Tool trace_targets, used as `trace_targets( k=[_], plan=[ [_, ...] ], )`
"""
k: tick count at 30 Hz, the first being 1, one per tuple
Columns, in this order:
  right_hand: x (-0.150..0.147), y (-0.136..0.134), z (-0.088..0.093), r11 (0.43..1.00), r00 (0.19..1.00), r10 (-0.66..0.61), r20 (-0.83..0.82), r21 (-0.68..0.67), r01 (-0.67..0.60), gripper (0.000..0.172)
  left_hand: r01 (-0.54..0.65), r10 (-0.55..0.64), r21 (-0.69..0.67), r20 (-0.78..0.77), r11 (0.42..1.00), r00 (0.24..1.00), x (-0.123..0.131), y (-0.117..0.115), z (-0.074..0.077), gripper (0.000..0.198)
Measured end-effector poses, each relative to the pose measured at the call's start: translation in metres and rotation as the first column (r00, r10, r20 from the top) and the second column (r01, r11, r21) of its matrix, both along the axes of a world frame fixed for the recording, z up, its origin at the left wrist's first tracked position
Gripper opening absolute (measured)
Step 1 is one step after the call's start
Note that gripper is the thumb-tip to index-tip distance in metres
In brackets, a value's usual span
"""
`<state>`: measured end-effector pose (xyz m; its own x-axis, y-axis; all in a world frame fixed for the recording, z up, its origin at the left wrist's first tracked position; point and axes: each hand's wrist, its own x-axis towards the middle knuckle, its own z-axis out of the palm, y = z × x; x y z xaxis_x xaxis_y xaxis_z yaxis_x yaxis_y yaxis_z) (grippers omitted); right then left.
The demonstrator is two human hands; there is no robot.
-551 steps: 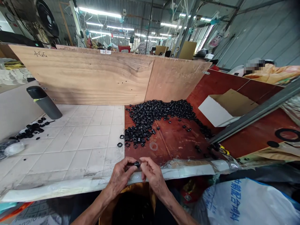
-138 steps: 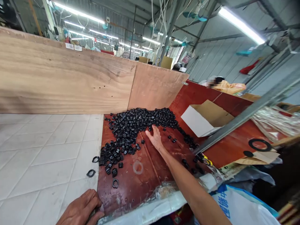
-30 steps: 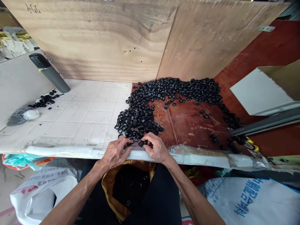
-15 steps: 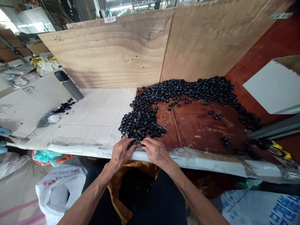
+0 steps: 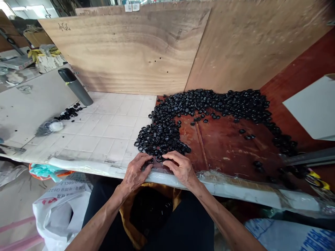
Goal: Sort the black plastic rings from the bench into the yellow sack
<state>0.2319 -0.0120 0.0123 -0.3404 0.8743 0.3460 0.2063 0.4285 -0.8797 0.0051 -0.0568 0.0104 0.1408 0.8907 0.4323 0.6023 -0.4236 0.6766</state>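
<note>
We look down on a workbench (image 5: 86, 164) whose left half is pale and scored into tile-like squares and whose right half is worn red-brown board (image 5: 230, 146), walled at twelve o'clock by raw plywood panels (image 5: 136, 48) and edged along the near side with a strip of clear plastic wrap (image 5: 235, 190). A dark grey flask (image 5: 74, 86) leans at ten o'clock, with a small scatter of black pieces (image 5: 69, 112) and a crumpled plastic bag (image 5: 48, 126) beside it. A white box (image 5: 314, 108) at three o'clock is cut off by the frame, and clutter at the far left is too blurred to name. Black plastic rings (image 5: 204, 104) lie heaped in an arc from the bench centre round toward three o'clock, small, glossy and near identical. Our left hand (image 5: 136, 170) and right hand (image 5: 180, 166) rest at six o'clock on the near edge of that heap, fingers curled down onto the nearest rings; whether either pinches a ring we cannot tell. Below the bench edge a yellow-lined sack (image 5: 151, 212) holds more black pieces between our knees.
</note>
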Motion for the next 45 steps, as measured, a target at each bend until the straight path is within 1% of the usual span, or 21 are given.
trace_targets(
  k=[1, 3, 5, 7, 9, 12, 13, 15, 22, 25, 27, 29, 31, 33, 35, 37, 39, 42, 45],
  plan=[
    [-0.003, 0.0, 0.001, 0.999, 1.0, -0.011, -0.023, -0.045, 0.01, 0.013, 0.006, -0.005, -0.013, 0.022, 1.0, 1.0, -0.001, 0.0, 0.0, 0.032],
    [-0.012, 0.0, 0.002, 0.984, 0.995, -0.021, -0.094, -0.178, 0.004, 0.014, 0.018, -0.016, -0.047, 0.054, 0.999, 0.998, -0.003, 0.0, 0.0, 0.034],
    [-0.024, 0.0, 0.004, 0.954, 0.984, 0.002, -0.181, -0.295, -0.056, 0.017, 0.038, -0.032, -0.078, 0.088, 0.996, 0.996, -0.005, 0.0, -0.001, 0.037],
    [-0.033, -0.001, 0.005, 0.935, 0.972, 0.052, -0.23, -0.331, -0.128, 0.017, 0.042, -0.029, -0.095, 0.134, 0.995, 0.991, -0.006, -0.002, -0.002, 0.039],
    [-0.037, -0.001, 0.007, 0.955, 0.977, 0.069, -0.202, -0.271, -0.124, 0.015, 0.02, 0.007, -0.146, 0.182, 0.989, 0.983, -0.005, -0.004, -0.002, 0.04],
    [-0.036, -0.001, 0.009, 0.993, 0.992, 0.054, -0.114, -0.097, -0.065, 0.013, -0.008, 0.076, -0.27, 0.243, 0.963, 0.967, 0.0, -0.006, -0.002, 0.039],
    [-0.035, -0.001, 0.009, 0.997, 0.993, 0.053, -0.106, -0.05, -0.059, 0.014, -0.009, 0.091, -0.297, 0.263, 0.955, 0.96, 0.001, -0.007, -0.001, 0.039],
    [-0.033, -0.001, 0.01, 0.998, 0.992, 0.067, -0.106, -0.002, -0.068, 0.014, -0.011, 0.109, -0.314, 0.295, 0.949, 0.949, 0.004, -0.008, 0.001, 0.039],
    [-0.034, -0.001, 0.01, 0.996, 0.996, 0.067, -0.059, 0.067, -0.063, 0.009, -0.044, 0.156, -0.3, 0.359, 0.953, 0.92, 0.006, -0.012, 0.006, 0.035],
    [-0.034, -0.002, 0.009, 0.995, 0.996, 0.073, -0.053, 0.075, -0.069, 0.008, -0.024, 0.125, -0.27, 0.365, 0.963, 0.923, 0.004, -0.013, 0.005, 0.027],
    [-0.035, -0.001, 0.007, 0.995, 0.996, 0.078, -0.046, 0.065, -0.075, 0.007, -0.009, 0.083, -0.207, 0.352, 0.978, 0.932, 0.003, -0.012, 0.003, 0.021],
    [-0.036, -0.001, 0.005, 0.996, 0.997, 0.071, -0.029, 0.065, -0.069, 0.004, -0.01, 0.045, -0.11, 0.32, 0.994, 0.946, 0.002, -0.011, 0.002, 0.019],
    [-0.037, -0.001, 0.003, 0.994, 0.998, 0.059, -0.003, 0.095, -0.059, 0.006, -0.021, 0.029, -0.031, 0.283, 0.999, 0.959, 0.001, -0.011, 0.002, 0.019],
    [-0.038, 0.0, 0.003, 0.99, 0.998, 0.051, 0.022, 0.132, -0.053, 0.009, -0.016, 0.016, -0.004, 0.259, 1.0, 0.966, 0.001, -0.01, 0.004, 0.018],
    [-0.039, 0.0, 0.005, 0.99, 0.998, 0.057, 0.039, 0.127, -0.062, 0.012, 0.004, 0.0, -0.015, 0.256, 1.0, 0.967, 0.002, -0.01, 0.006, 0.018],
    [-0.038, 0.001, 0.008, 0.993, 0.996, 0.073, 0.045, 0.092, -0.077, 0.013, 0.02, -0.009, -0.037, 0.271, 0.999, 0.962, 0.002, -0.01, 0.006, 0.018],
    [-0.038, 0.003, 0.01, 0.992, 0.994, 0.106, 0.035, 0.065, -0.108, 0.011, 0.023, 0.0, -0.07, 0.301, 0.997, 0.954, 0.001, -0.01, 0.006, 0.019],
    [-0.037, 0.006, 0.011, 0.982, 0.985, 0.17, -0.028, 0.091, -0.167, 0.008, 0.02, 0.032, -0.138, 0.363, 0.99, 0.931, -0.001, -0.009, 0.004, 0.019],
    [-0.036, 0.006, 0.011, 0.969, 0.972, 0.22, -0.083, 0.134, -0.208, 0.01, 0.034, 0.061, -0.206, 0.439, 0.978, 0.897, -0.003, -0.008, 0.005, 0.02]
  ],
)
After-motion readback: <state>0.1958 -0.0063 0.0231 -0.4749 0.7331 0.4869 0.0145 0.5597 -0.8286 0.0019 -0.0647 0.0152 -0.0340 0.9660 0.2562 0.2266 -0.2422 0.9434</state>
